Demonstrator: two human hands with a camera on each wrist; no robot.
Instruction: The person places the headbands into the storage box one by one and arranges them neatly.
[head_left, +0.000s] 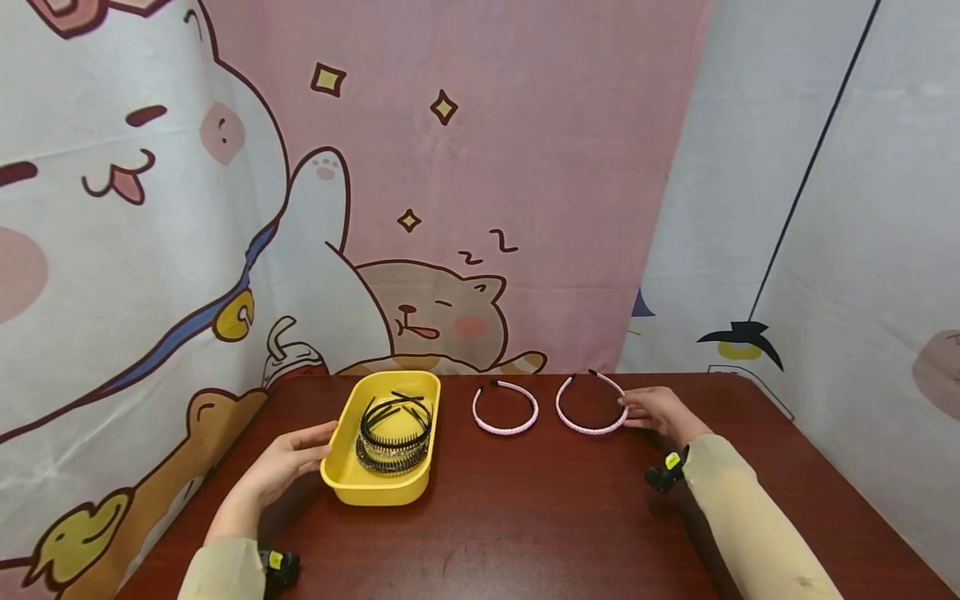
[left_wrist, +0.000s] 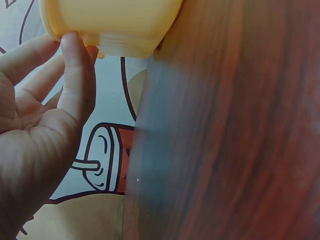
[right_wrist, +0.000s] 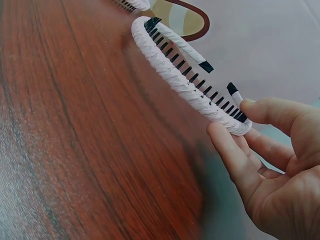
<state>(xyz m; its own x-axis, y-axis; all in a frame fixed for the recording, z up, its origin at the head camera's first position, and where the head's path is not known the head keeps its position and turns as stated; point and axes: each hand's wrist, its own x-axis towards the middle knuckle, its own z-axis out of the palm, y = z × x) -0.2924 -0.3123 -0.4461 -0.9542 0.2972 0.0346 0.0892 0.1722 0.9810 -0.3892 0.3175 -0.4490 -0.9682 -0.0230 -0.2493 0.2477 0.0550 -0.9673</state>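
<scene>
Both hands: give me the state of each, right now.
Left hand: open, touching the side of the yellow tray.
Right hand: closed, pinching the rightmost pink headband.

Wrist views' top edges cut off the yellow tray [left_wrist: 117, 25] and farther pink headband [right_wrist: 140, 4] for us.

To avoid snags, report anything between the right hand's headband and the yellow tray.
The other pink headband lies on the table between the held pink headband and the yellow tray; nothing else visible stands there.
</scene>
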